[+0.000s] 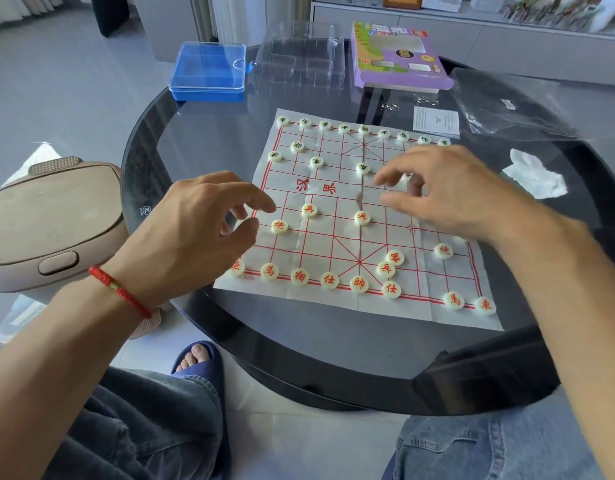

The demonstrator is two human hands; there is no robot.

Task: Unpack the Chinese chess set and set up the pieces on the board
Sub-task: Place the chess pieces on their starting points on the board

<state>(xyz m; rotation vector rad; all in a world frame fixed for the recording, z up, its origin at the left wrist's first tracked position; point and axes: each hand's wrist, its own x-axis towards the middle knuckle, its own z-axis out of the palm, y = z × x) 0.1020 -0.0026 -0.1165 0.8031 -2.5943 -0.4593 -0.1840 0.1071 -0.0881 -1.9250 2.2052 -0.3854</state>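
Creased paper board (pixel 396 308) — round cream discs (pixel 359 283), glossy black table (pixel 299 344).

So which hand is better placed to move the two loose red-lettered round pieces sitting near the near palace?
Right, probably. The two loose pieces lie right of the board's centre line, on the right hand's side; the left hand hovers at the left edge.

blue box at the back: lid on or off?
On. The blue box has its clear lid seated flush over the base.
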